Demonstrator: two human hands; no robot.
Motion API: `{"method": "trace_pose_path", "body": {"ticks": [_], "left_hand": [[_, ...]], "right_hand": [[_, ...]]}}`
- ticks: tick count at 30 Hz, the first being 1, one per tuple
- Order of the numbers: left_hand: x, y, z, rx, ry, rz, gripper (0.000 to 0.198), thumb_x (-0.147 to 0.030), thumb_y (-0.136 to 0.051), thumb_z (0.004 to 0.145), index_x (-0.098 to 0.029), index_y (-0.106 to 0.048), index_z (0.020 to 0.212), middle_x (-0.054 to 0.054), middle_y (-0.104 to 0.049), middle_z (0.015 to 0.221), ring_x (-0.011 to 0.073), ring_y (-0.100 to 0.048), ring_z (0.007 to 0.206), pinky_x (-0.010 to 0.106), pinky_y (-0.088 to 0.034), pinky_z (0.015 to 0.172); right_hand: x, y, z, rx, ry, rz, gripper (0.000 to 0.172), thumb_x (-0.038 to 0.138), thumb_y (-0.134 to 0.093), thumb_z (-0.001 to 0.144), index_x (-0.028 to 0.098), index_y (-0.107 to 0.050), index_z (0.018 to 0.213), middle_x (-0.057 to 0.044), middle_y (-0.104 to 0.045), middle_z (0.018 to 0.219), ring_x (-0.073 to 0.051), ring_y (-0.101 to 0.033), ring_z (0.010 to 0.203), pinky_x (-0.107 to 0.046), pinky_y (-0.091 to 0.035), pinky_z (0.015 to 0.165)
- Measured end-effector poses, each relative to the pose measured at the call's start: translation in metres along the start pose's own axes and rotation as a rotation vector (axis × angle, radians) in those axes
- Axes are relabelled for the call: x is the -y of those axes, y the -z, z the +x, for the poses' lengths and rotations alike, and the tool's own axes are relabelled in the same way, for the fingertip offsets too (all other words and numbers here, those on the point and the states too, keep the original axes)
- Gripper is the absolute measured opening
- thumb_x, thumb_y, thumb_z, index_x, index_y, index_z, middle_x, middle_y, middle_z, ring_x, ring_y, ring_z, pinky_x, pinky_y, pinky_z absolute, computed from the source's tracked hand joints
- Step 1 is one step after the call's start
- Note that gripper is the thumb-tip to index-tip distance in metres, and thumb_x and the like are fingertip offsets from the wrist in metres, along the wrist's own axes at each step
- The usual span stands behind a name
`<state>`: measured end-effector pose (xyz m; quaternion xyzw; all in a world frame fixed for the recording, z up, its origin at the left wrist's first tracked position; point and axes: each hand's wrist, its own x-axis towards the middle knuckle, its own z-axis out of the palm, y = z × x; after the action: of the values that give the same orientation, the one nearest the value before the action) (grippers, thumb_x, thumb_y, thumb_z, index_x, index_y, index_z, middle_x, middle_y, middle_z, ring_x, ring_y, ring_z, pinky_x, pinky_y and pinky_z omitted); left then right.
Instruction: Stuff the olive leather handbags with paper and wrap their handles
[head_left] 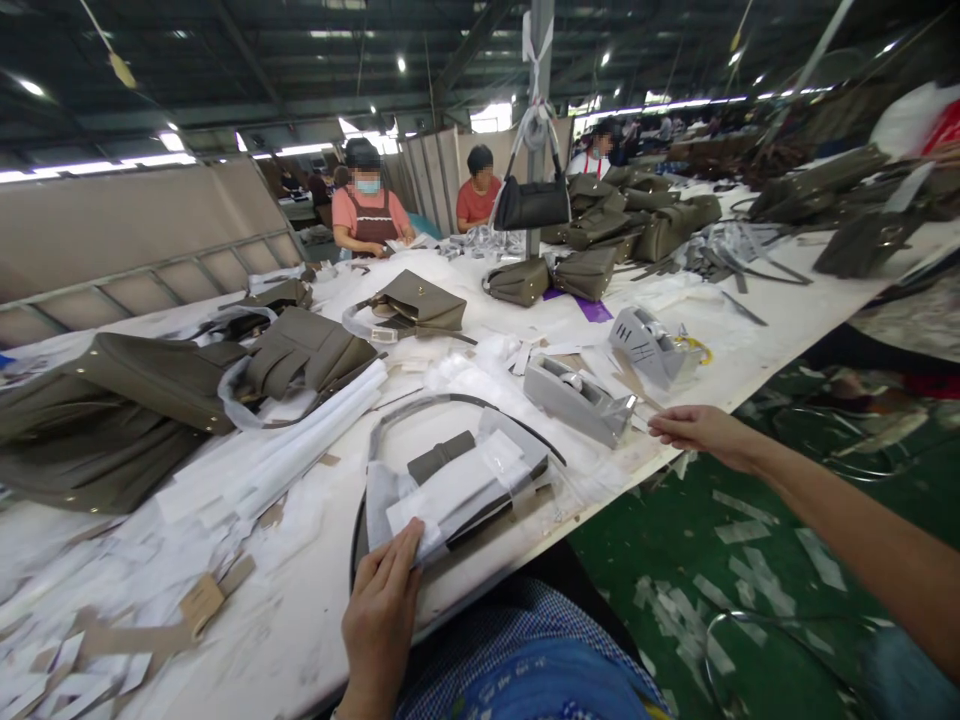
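Touching left fingers [407,547]: paper-wrapped bag [459,487]

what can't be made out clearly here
All in the head view:
Right hand: too blurred to tell what, if anything, it pinches beside the tape dispenser.
Bag by the left hand: mostly hidden by white paper.
Left forearm: beyond the bottom edge.
Large olive bag: cut off by the left edge.
Any print on the brown card: too small.
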<state>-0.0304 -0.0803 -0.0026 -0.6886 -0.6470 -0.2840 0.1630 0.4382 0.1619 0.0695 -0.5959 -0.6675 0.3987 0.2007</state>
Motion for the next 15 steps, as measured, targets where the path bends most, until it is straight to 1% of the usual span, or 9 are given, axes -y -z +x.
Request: {"method": "trace_pose_path", "body": {"ticks": [2,4,6,8,10,12,13,15], "left_hand": [[0.001,-0.001,0.000,-0.001,0.003,0.006,0.058,-0.010,-0.051,0.094,-0.029,-0.040,0.148,0.001,-0.067,0.125,0.0213,-0.063,0.104,0.033,-0.054,0.090],[0.001,-0.001,0.000,-0.006,0.000,0.012,0.058,-0.009,-0.051,0.094,-0.029,-0.040,0.147,0.001,-0.067,0.124,0.0209,-0.062,0.104,0.032,-0.053,0.091],[0.001,-0.001,0.000,-0.009,-0.010,0.014,0.057,-0.010,-0.052,0.094,-0.028,-0.041,0.147,0.000,-0.067,0.124,0.0204,-0.062,0.104,0.031,-0.053,0.092],[0.001,0.000,0.000,-0.013,-0.014,0.017,0.056,-0.011,-0.052,0.094,-0.028,-0.042,0.147,0.001,-0.067,0.123,0.0201,-0.062,0.104,0.030,-0.052,0.092],[0.001,-0.001,-0.001,-0.017,-0.006,0.028,0.054,-0.014,-0.052,0.095,-0.027,-0.042,0.146,0.001,-0.069,0.120,0.0199,-0.062,0.102,0.029,-0.052,0.089],[0.001,-0.002,-0.001,-0.025,0.019,0.040,0.052,-0.017,-0.053,0.096,-0.025,-0.042,0.146,0.002,-0.071,0.113,0.0196,-0.063,0.098,0.027,-0.053,0.083],[0.001,-0.003,-0.001,-0.026,0.033,0.043,0.052,-0.019,-0.054,0.096,-0.025,-0.042,0.147,0.002,-0.072,0.111,0.0193,-0.063,0.096,0.026,-0.053,0.080],[0.000,-0.004,-0.002,-0.023,0.064,0.042,0.052,-0.021,-0.054,0.096,-0.023,-0.042,0.147,0.002,-0.072,0.111,0.0188,-0.064,0.094,0.024,-0.054,0.076]], "right_hand": [[-0.002,-0.006,0.007,-0.037,0.007,-0.060,0.032,0.042,-0.048,0.095,0.020,-0.072,0.096,-0.017,-0.074,0.103,-0.024,-0.072,0.084,-0.029,-0.057,0.072],[0.001,-0.005,0.010,-0.063,0.017,-0.148,0.030,0.040,-0.049,0.094,0.020,-0.071,0.095,-0.014,-0.075,0.098,-0.023,-0.071,0.082,-0.029,-0.055,0.071],[0.007,0.004,0.008,-0.092,0.036,-0.273,0.025,0.038,-0.053,0.091,0.020,-0.071,0.089,-0.011,-0.076,0.087,-0.023,-0.070,0.077,-0.031,-0.052,0.069],[0.013,0.014,0.000,-0.125,0.067,-0.414,0.021,0.037,-0.058,0.088,0.021,-0.071,0.084,-0.008,-0.074,0.077,-0.025,-0.068,0.074,-0.033,-0.049,0.069],[0.023,0.022,-0.013,-0.148,0.111,-0.536,0.020,0.037,-0.059,0.087,0.022,-0.072,0.084,-0.008,-0.074,0.079,-0.027,-0.067,0.080,-0.035,-0.046,0.072],[0.037,0.024,-0.027,-0.123,0.224,-0.689,0.020,0.036,-0.057,0.089,0.024,-0.073,0.088,-0.008,-0.075,0.089,-0.027,-0.066,0.087,-0.035,-0.044,0.075],[0.047,0.022,-0.034,-0.089,0.310,-0.773,0.020,0.035,-0.055,0.090,0.025,-0.073,0.090,-0.007,-0.075,0.094,-0.026,-0.066,0.089,-0.034,-0.044,0.075],[0.071,0.012,-0.045,-0.041,0.504,-0.896,0.020,0.035,-0.054,0.093,0.027,-0.073,0.092,-0.004,-0.075,0.096,-0.023,-0.067,0.086,-0.030,-0.044,0.071]]}}
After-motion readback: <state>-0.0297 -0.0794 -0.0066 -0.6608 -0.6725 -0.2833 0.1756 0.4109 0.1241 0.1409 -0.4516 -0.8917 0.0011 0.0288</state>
